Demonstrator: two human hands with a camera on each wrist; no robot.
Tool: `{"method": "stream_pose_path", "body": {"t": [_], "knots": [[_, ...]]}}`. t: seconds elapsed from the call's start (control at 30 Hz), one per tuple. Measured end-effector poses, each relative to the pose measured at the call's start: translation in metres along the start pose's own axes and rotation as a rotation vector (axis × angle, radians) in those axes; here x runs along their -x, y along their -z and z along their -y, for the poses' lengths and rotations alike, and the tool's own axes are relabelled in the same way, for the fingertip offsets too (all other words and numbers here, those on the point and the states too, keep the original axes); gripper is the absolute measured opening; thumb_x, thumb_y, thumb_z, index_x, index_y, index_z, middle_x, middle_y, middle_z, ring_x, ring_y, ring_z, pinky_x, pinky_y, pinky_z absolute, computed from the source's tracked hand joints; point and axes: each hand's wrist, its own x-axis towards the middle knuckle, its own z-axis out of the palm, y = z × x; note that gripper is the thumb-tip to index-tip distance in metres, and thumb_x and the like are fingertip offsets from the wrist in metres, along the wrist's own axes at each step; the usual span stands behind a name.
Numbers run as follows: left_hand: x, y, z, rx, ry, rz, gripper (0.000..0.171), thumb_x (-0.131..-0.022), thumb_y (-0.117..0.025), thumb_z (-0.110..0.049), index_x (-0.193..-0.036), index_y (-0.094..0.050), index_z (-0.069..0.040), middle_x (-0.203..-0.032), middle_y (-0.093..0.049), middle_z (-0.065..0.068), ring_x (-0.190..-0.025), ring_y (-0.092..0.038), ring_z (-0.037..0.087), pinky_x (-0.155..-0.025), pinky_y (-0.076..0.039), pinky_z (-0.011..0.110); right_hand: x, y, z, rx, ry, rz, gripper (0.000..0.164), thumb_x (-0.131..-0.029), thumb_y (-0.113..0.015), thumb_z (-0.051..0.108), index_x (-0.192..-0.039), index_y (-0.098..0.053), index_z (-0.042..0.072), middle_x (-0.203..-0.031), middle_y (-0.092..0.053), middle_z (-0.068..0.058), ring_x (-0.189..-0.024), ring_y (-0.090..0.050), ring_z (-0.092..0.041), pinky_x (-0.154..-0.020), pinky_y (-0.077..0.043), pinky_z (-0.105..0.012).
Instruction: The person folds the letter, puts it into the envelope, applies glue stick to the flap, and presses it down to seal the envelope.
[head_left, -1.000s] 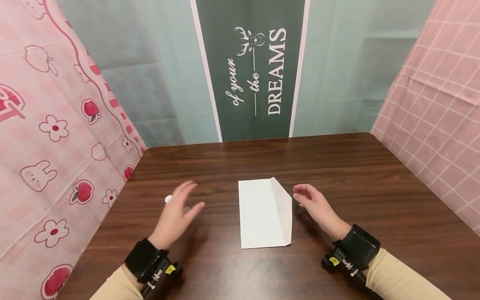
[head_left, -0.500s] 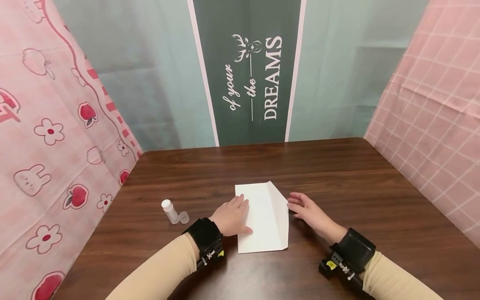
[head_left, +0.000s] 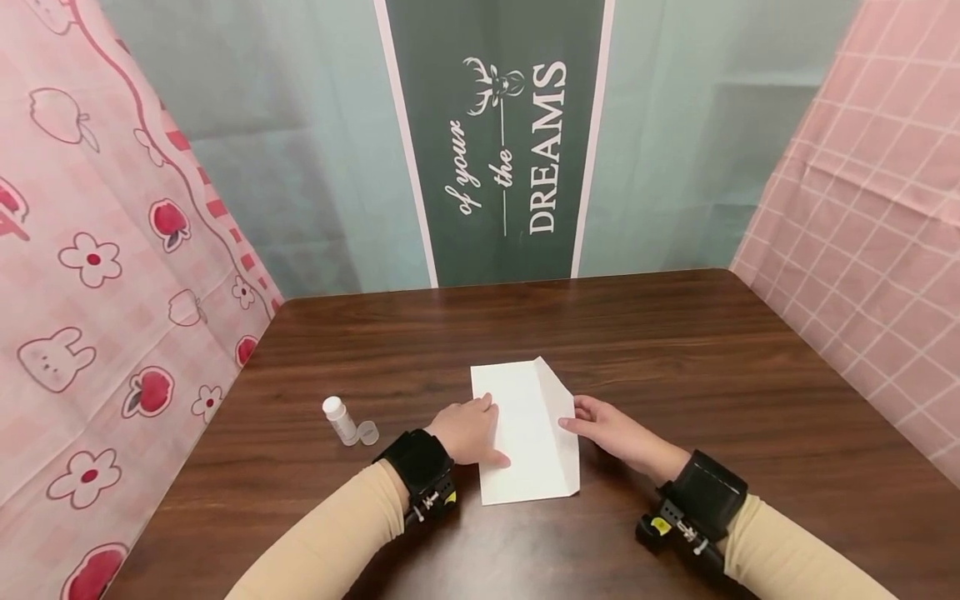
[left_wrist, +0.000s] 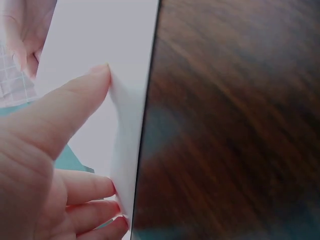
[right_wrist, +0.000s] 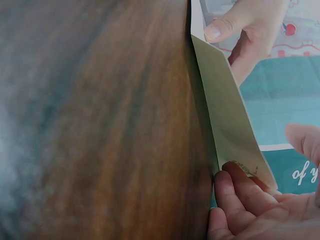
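A white envelope (head_left: 523, 479) lies on the dark wooden table, its flap (head_left: 564, 454) on the right side raised at a slant. My left hand (head_left: 465, 429) rests on its left part, fingers and thumb spread over the paper. In the left wrist view the thumb (left_wrist: 92, 85) lies on the envelope's face. My right hand (head_left: 618, 433) is at the flap: fingertips touch its outer side, and the thumb reaches over its inner side. The right wrist view shows small print near those fingers (right_wrist: 250, 195), with the thumb (right_wrist: 302, 140) apart from the flap.
Left of the envelope stands an uncapped glue stick (head_left: 342, 422), its clear cap (head_left: 367, 432) beside it on the wooden table (head_left: 420, 342). Printed pink cloth (head_left: 90, 350) hangs at left, green cloth (head_left: 315, 167) behind, and pink checked cloth (head_left: 870, 217) at right.
My left hand has moved right from the glue stick onto the envelope. The right hand has come in to the flap, with its thumb now over the flap's edge.
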Motion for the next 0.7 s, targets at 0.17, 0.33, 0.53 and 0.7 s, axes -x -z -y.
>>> {"method": "stream_pose_path", "body": {"t": [0.17,0.33,0.53,0.7], "knots": [[-0.002,0.001,-0.001,0.0,0.018,0.018,0.084,-0.076,-0.061,-0.064,-0.133,-0.049,-0.003,-0.141,-0.043,0.013,-0.123,-0.047,0.02,-0.095,-0.041,0.037,-0.001,-0.001,0.001,0.09,0.055,0.101,0.064,-0.091,-0.059,0.035,-0.136,-0.039,-0.005,-0.134,-0.046,-0.022,-0.121,-0.046,-0.034,-0.096,-0.039,-0.048],[-0.003,0.002,-0.002,0.015,0.03,0.012,0.083,-0.075,-0.063,-0.063,-0.132,-0.05,-0.003,-0.14,-0.044,0.013,-0.122,-0.048,0.021,-0.095,-0.041,0.037,0.0,-0.004,0.006,0.323,0.189,0.24,0.066,-0.09,-0.06,0.037,-0.139,-0.04,-0.001,-0.144,-0.034,-0.022,-0.129,-0.034,-0.039,-0.1,-0.031,-0.055],[-0.004,0.0,-0.001,0.003,0.022,0.001,0.084,-0.075,-0.063,-0.063,-0.132,-0.05,-0.003,-0.139,-0.045,0.014,-0.119,-0.051,0.023,-0.094,-0.043,0.036,0.004,-0.013,0.019,0.598,0.321,0.282,0.056,-0.09,-0.062,0.03,-0.133,-0.048,-0.002,-0.144,-0.032,-0.024,-0.123,-0.037,-0.039,-0.095,-0.037,-0.05],[-0.005,-0.002,0.001,0.029,-0.012,-0.01,0.082,-0.077,-0.065,-0.06,-0.134,-0.048,-0.004,-0.138,-0.044,0.017,-0.117,-0.052,0.026,-0.093,-0.043,0.036,0.005,-0.019,0.025,0.721,0.332,0.251,0.049,-0.09,-0.061,0.022,-0.132,-0.05,0.0,-0.143,-0.035,-0.022,-0.118,-0.041,-0.036,-0.091,-0.04,-0.046]]}}
